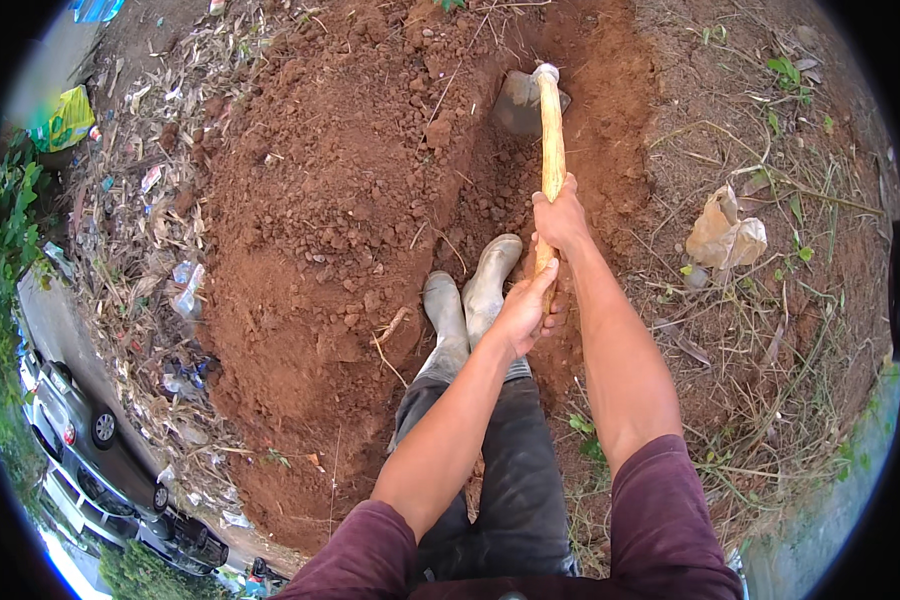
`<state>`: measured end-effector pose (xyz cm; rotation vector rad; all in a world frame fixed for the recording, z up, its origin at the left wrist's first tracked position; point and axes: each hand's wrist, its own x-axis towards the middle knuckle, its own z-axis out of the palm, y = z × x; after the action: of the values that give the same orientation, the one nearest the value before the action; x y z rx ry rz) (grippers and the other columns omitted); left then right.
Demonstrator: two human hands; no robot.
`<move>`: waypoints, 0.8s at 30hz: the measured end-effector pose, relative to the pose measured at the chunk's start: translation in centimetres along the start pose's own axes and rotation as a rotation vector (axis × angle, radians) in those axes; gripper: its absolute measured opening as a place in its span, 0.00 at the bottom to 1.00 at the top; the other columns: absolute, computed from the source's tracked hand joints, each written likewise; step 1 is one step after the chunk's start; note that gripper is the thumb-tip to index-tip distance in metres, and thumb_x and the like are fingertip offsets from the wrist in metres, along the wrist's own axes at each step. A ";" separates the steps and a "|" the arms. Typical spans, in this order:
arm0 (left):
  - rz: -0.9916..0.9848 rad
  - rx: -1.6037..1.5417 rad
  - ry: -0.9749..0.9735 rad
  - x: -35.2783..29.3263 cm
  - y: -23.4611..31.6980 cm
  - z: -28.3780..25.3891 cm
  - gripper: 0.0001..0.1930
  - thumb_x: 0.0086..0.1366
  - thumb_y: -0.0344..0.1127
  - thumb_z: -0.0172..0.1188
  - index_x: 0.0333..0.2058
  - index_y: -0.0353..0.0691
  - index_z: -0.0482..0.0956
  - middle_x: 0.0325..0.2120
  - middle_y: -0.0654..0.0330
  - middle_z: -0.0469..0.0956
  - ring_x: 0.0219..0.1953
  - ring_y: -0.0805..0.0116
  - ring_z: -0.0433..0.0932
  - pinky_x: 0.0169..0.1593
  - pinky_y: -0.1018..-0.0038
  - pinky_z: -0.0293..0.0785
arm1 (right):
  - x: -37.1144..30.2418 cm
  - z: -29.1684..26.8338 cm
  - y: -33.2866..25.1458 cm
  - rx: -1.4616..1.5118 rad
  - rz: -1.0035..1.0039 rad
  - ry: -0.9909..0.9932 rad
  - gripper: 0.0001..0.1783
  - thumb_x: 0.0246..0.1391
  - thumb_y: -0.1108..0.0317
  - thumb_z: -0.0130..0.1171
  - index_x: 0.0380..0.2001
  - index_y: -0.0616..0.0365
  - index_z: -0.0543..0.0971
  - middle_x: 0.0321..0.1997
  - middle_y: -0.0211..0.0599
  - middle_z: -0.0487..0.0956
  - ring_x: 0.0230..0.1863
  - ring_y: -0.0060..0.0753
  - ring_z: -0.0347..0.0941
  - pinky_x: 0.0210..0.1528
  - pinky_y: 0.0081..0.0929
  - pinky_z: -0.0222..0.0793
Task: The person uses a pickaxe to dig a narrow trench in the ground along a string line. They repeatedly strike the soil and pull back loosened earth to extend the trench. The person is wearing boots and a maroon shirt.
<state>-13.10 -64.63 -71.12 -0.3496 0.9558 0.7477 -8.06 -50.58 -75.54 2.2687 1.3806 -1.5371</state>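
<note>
A hoe with a pale wooden handle [552, 135] reaches away from me over a dug trench [485, 175]. Its broad grey metal blade [518, 100] rests at the far end, against the reddish soil. My right hand [562, 217] wraps around the middle of the handle. Closer to my body, my left hand [526, 312] grips the handle's lower part, fingers closed. My light rubber boots [490, 285] stand in the trench, just left of the handle.
A large mound of loose red soil [310, 200] lies left of the trench. Dry litter and plastic scraps [185, 290] border it. Crumpled brown paper [727, 232] sits on dry grass at the right. Parked cars [95, 440] stand at the lower left.
</note>
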 end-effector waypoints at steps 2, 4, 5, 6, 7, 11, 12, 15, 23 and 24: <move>0.041 -0.018 0.079 -0.4 -0.7 -0.5 0.20 0.74 0.59 0.56 0.33 0.50 0.69 0.20 0.71 0.67 0.15 0.81 0.60 0.17 0.81 0.53 | -0.9 0.7 -0.5 -0.054 0.008 -0.032 0.47 0.65 0.62 0.53 0.75 0.71 0.41 0.53 0.71 0.78 0.31 0.50 0.85 0.44 0.42 0.82; 0.014 -0.096 0.052 -2.1 -3.0 -1.4 0.19 0.74 0.59 0.57 0.36 0.49 0.70 0.20 0.71 0.66 0.15 0.81 0.60 0.18 0.81 0.54 | -1.4 2.6 2.7 -0.166 -0.040 0.007 0.46 0.65 0.62 0.53 0.74 0.72 0.41 0.51 0.72 0.79 0.30 0.52 0.85 0.43 0.42 0.82; -0.004 -0.134 0.038 -3.0 -4.4 -1.7 0.19 0.73 0.58 0.57 0.37 0.49 0.71 0.20 0.71 0.66 0.15 0.81 0.60 0.18 0.81 0.54 | -2.0 3.2 4.3 -0.221 -0.060 0.028 0.46 0.65 0.61 0.53 0.74 0.73 0.41 0.51 0.72 0.79 0.30 0.52 0.85 0.42 0.42 0.82; -0.009 -0.170 0.061 -4.4 -5.1 -1.8 0.19 0.74 0.58 0.57 0.36 0.49 0.72 0.19 0.72 0.66 0.15 0.82 0.59 0.17 0.82 0.53 | -3.1 3.8 5.0 -0.253 -0.049 -0.008 0.46 0.64 0.62 0.52 0.73 0.75 0.42 0.51 0.74 0.78 0.39 0.58 0.85 0.49 0.43 0.81; -0.023 -0.161 0.107 -5.8 -5.6 -2.7 0.19 0.73 0.58 0.58 0.36 0.49 0.72 0.19 0.72 0.66 0.15 0.82 0.59 0.17 0.82 0.53 | -5.2 4.5 4.2 -0.186 0.017 -0.075 0.46 0.64 0.62 0.53 0.73 0.75 0.42 0.52 0.75 0.78 0.43 0.60 0.84 0.52 0.43 0.80; -0.077 -0.170 0.211 -11.8 -7.3 -4.4 0.20 0.73 0.57 0.58 0.36 0.47 0.70 0.19 0.71 0.65 0.14 0.82 0.58 0.17 0.82 0.52 | -12.9 5.0 2.3 -0.031 0.157 -0.237 0.47 0.62 0.62 0.55 0.72 0.76 0.43 0.53 0.77 0.77 0.56 0.66 0.78 0.63 0.46 0.72; -0.079 -0.225 0.207 -13.4 -8.2 -4.5 0.20 0.73 0.57 0.58 0.36 0.47 0.70 0.19 0.71 0.65 0.14 0.82 0.58 0.16 0.82 0.51 | -13.9 5.6 3.1 -0.018 0.161 -0.254 0.47 0.62 0.61 0.55 0.71 0.76 0.44 0.53 0.78 0.77 0.59 0.67 0.76 0.66 0.46 0.70; -0.139 -0.258 0.231 -18.5 -10.0 -4.1 0.20 0.74 0.56 0.58 0.36 0.45 0.68 0.18 0.70 0.64 0.14 0.82 0.57 0.16 0.82 0.50 | -16.3 8.1 8.5 -0.159 0.111 -0.236 0.49 0.58 0.61 0.58 0.70 0.79 0.46 0.56 0.78 0.75 0.59 0.67 0.76 0.64 0.45 0.71; -0.113 -0.262 0.248 -25.5 -9.0 -2.6 0.16 0.74 0.49 0.58 0.36 0.43 0.70 0.23 0.68 0.67 0.17 0.82 0.61 0.18 0.83 0.55 | -22.3 8.0 7.6 0.080 0.182 -0.324 0.27 0.54 0.64 0.62 0.49 0.80 0.75 0.38 0.59 0.83 0.39 0.53 0.83 0.42 0.43 0.79; -0.090 -0.236 0.228 -25.5 -7.7 -1.4 0.14 0.74 0.46 0.59 0.37 0.43 0.70 0.23 0.69 0.68 0.17 0.82 0.61 0.19 0.83 0.56 | -21.7 7.4 7.0 0.142 0.206 -0.291 0.21 0.53 0.66 0.63 0.43 0.77 0.77 0.33 0.53 0.82 0.33 0.47 0.81 0.35 0.43 0.77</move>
<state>-17.58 -81.53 -51.01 -0.6916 1.0600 0.7499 -10.43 -72.16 -65.24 2.0742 0.9616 -1.8514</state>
